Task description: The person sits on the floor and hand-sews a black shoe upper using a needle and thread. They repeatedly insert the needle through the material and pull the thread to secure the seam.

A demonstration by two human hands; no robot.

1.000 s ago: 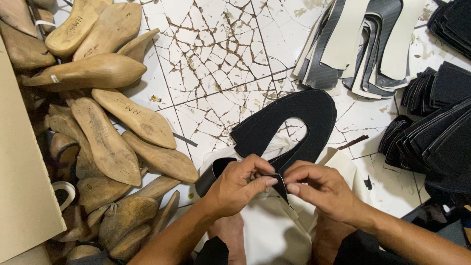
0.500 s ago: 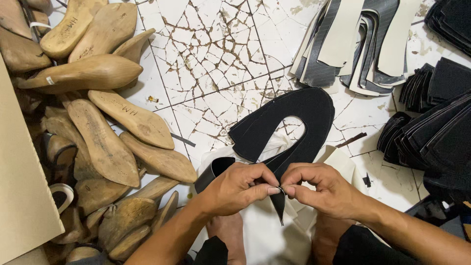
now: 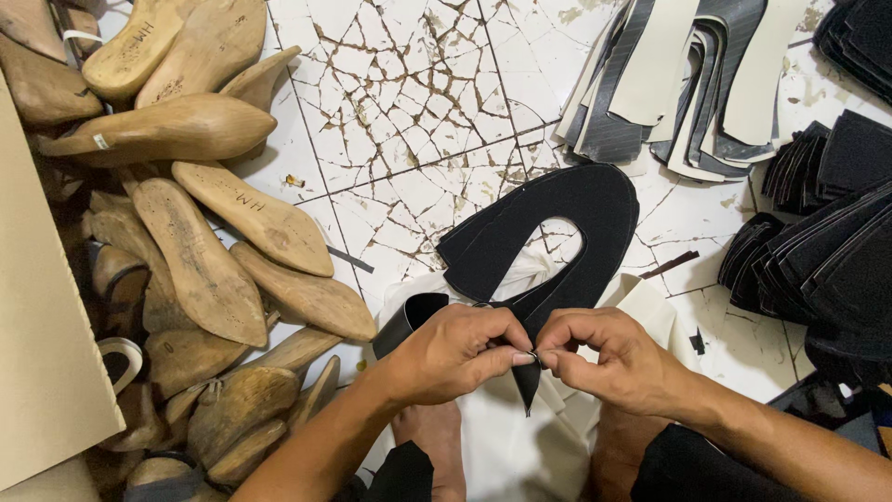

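A black horseshoe-shaped shoe upper piece (image 3: 557, 223) lies over the cracked white tile floor, its two back ends brought together near me. My left hand (image 3: 455, 349) and my right hand (image 3: 604, 358) meet at those ends, both pinching the black material between thumb and fingers. A narrow black point (image 3: 526, 390) of the piece hangs below the fingertips. A white lining piece (image 3: 520, 446) lies under my hands, across my bare feet (image 3: 432, 437).
A heap of wooden shoe lasts (image 3: 195, 242) fills the left side, beside a beige board (image 3: 42, 353). Stacks of grey and cream cut pieces (image 3: 678, 84) lie at the top right. Piles of black cut pieces (image 3: 827, 242) sit at the right.
My hands have kept pinching the ends of the black upper, shifting slightly lower; the hanging black point shows more clearly below the fingers.
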